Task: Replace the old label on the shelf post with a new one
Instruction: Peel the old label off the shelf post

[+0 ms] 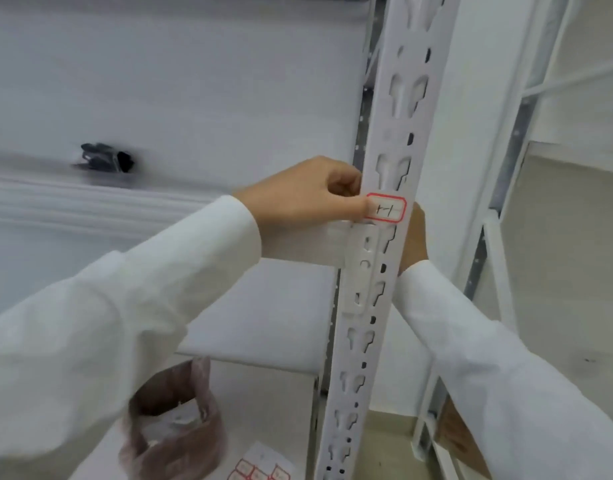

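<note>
A white perforated shelf post [377, 258] runs upright through the middle of the view. A small white label with a red border and handwritten marks [385, 208] sits on its front face. My left hand [308, 195] pinches the label's left edge with thumb and curled fingers. My right hand [414, 237] is mostly hidden behind the post's right side, fingers wrapped round it. A sheet of red-bordered labels [263, 467] lies on the lower shelf at the bottom edge.
A pinkish-brown plastic bag [173, 427] stands on the lower shelf [263, 403]. A dark small object [106, 157] lies on the upper shelf at the left. Another white rack [506, 168] stands to the right, with a brown cardboard piece [454, 434] near its foot.
</note>
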A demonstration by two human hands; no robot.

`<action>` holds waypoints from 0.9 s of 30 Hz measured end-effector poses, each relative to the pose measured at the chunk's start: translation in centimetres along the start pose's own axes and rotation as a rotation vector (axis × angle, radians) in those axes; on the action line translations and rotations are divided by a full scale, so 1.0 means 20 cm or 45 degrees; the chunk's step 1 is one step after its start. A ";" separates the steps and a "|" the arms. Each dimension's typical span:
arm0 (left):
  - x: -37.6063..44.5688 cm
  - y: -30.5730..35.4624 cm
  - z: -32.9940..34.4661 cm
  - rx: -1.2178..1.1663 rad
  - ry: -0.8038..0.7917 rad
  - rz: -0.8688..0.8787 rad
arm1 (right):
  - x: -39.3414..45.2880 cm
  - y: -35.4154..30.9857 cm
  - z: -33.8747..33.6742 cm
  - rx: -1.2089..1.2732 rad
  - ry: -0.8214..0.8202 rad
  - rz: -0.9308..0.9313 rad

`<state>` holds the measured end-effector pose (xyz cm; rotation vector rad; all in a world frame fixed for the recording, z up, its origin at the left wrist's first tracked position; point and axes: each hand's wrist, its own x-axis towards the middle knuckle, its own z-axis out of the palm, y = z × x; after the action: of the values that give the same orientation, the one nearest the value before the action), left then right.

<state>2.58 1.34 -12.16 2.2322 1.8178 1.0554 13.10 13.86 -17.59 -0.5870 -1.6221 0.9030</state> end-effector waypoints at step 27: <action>0.01 -0.04 0.05 -0.136 0.143 0.007 | -0.37 -0.17 -0.18 -0.168 0.121 -0.449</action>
<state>2.42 2.14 -13.11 2.1588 1.7518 1.2715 18.66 7.07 -18.80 -0.4086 -1.6410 0.5048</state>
